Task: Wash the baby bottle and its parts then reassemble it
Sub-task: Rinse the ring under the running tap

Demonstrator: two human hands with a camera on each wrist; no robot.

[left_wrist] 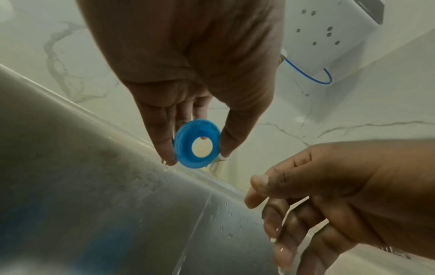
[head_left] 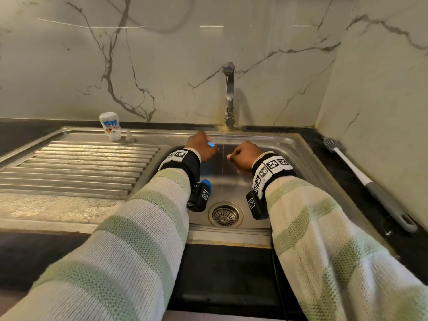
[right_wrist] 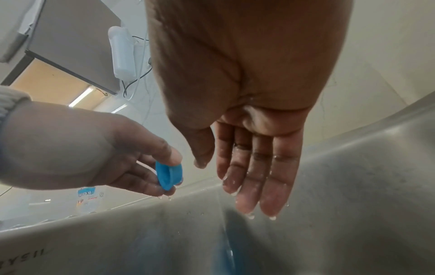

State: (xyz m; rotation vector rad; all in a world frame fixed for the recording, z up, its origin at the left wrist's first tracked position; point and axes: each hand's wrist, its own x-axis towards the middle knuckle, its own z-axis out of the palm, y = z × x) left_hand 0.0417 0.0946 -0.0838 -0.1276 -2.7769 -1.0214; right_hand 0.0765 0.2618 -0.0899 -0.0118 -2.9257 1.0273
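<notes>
My left hand (head_left: 205, 146) pinches a blue screw ring (left_wrist: 183, 147) between thumb and fingers, over the back left of the sink basin (head_left: 289, 154). In the right wrist view the blue ring (right_wrist: 168, 174) is edge-on and dripping. A little to its right, my right hand (right_wrist: 229, 187) hangs wet and holds nothing, its fingers straight and pointing down. A thin stream of water (head_left: 222, 165) falls between the two hands. The clear baby bottle (head_left: 110, 126) stands upside down on the drainboard, with the clear nipple (head_left: 130, 137) beside it. A blue cap (head_left: 206, 182) lies in the basin under my left wrist.
The tap (head_left: 229, 93) rises behind the basin at the marble wall. The drain strainer (head_left: 225, 214) sits near the basin's front. A long bottle brush (head_left: 361, 179) lies on the dark counter at the right. The ribbed drainboard (head_left: 76, 165) stretches to the left.
</notes>
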